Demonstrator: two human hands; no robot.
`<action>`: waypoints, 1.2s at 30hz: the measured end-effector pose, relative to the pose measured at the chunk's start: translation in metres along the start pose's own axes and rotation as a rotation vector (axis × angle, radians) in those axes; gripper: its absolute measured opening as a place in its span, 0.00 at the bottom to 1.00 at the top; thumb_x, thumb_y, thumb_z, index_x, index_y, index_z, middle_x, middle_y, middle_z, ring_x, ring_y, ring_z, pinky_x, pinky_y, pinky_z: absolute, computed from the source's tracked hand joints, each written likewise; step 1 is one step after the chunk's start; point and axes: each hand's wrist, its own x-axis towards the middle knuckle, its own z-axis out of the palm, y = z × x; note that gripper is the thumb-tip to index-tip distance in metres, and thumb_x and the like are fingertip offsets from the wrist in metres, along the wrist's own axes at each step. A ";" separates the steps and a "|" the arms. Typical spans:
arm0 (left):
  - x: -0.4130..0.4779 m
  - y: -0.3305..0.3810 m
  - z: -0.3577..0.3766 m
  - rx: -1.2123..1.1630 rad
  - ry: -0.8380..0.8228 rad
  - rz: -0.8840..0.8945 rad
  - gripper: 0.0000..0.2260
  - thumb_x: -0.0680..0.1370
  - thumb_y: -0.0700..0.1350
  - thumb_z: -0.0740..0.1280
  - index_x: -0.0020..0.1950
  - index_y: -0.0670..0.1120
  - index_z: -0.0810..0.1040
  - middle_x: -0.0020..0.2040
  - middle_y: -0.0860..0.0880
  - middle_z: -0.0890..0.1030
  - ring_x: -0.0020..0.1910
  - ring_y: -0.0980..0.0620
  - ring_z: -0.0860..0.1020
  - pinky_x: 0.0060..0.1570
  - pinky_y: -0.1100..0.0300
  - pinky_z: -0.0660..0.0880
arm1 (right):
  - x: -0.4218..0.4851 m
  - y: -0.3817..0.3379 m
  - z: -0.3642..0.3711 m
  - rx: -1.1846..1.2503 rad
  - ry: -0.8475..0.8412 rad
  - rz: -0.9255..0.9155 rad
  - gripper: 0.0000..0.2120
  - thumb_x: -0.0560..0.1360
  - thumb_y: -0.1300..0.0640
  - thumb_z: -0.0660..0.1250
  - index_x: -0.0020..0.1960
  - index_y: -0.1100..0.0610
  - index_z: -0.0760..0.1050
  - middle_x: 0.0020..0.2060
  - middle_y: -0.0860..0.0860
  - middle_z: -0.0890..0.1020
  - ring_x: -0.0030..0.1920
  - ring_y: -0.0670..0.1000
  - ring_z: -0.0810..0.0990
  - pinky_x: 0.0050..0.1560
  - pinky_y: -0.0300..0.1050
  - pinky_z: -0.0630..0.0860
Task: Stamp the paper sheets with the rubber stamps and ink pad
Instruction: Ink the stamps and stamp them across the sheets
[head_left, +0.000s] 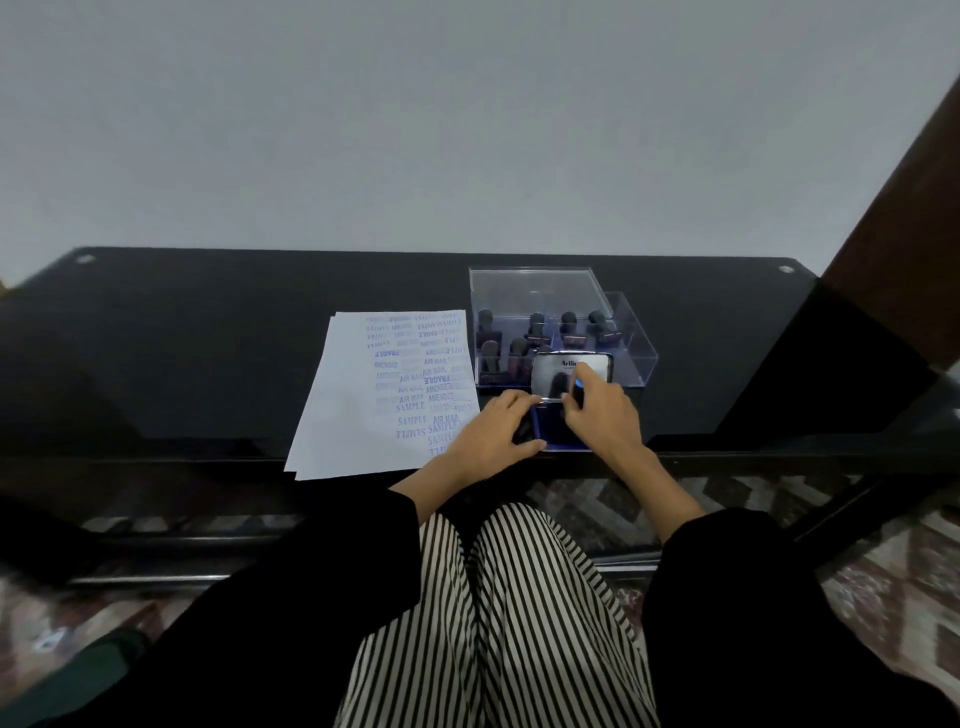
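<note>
Six stamps (537, 325): stand upright in the box, dark handles up; four in a back row, two nearer on the left side. Any others would be hidden behind the lid.
Box (635, 345): clear plastic, on the far right part of the table, just behind the ink pad; it holds nothing visible but stamps.
Cover (535, 288): clear square panel over the box's back left part; I cannot tell whether it rests on the rim.
Ink pad (553, 431): at the near table edge, between the two hands, blue pad exposed.
Lid (556, 370): silvery, raised upright at the pad's far side, printed lettering partly covered by a finger.
Left hand (488, 436): fingers curled round the ink pad's left side, thumb at its near edge, fingertips up by the lid's lower rim.
Right hand (608, 415): pinches the lid's right part, one finger laid up its face, thumb at the lower rim; fingertips stained blue.
Sheets (353, 415): small stack just left of the left hand, top sheet's right half crowded with blue imprints.
Table (208, 338): black, glossy.
</note>
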 end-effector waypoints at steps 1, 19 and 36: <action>-0.002 -0.004 -0.008 -0.004 0.010 0.025 0.27 0.77 0.50 0.65 0.73 0.44 0.62 0.70 0.46 0.65 0.69 0.50 0.66 0.67 0.59 0.64 | 0.001 -0.006 -0.001 0.010 0.018 -0.010 0.07 0.77 0.57 0.61 0.52 0.59 0.67 0.41 0.59 0.80 0.42 0.60 0.78 0.36 0.47 0.69; -0.075 -0.135 -0.094 -0.128 0.355 -0.239 0.13 0.80 0.41 0.60 0.62 0.48 0.75 0.64 0.52 0.75 0.65 0.55 0.71 0.63 0.66 0.64 | 0.022 -0.150 0.057 0.216 -0.191 -0.319 0.08 0.78 0.57 0.62 0.45 0.56 0.63 0.34 0.51 0.73 0.29 0.46 0.69 0.29 0.35 0.63; -0.092 -0.168 -0.071 0.279 0.118 -0.281 0.38 0.69 0.62 0.31 0.76 0.51 0.53 0.77 0.52 0.52 0.77 0.54 0.49 0.74 0.58 0.43 | 0.016 -0.167 0.105 0.091 -0.179 -0.373 0.07 0.77 0.58 0.59 0.44 0.57 0.61 0.34 0.54 0.77 0.34 0.57 0.75 0.34 0.45 0.67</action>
